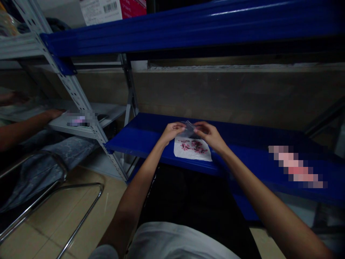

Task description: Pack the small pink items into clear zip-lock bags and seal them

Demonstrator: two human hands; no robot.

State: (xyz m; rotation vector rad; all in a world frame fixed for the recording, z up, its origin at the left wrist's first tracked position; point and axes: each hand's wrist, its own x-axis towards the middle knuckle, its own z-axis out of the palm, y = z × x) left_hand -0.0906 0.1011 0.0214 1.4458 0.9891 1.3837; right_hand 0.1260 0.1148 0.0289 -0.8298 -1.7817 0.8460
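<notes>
A small clear plastic bag (190,128) is held between my two hands, above the back edge of a white sheet. My left hand (173,131) pinches the bag's left side, and my right hand (210,133) grips its right side with thumb and fingers. Whether anything is inside the bag cannot be made out. The white sheet (185,154) lies near the front edge of the blue shelf (151,133). Two clusters of small pinkish-red and dark pieces (198,146) show on it, too small to name.
A blurred-out pinkish item (298,167) lies to the right on the shelf. Overhead runs a blue beam (188,28), with a white and red box (113,10) above it. A grey perforated post (78,93) stands at left. Beyond it are another person's arm (27,129) and a metal-framed chair (81,185).
</notes>
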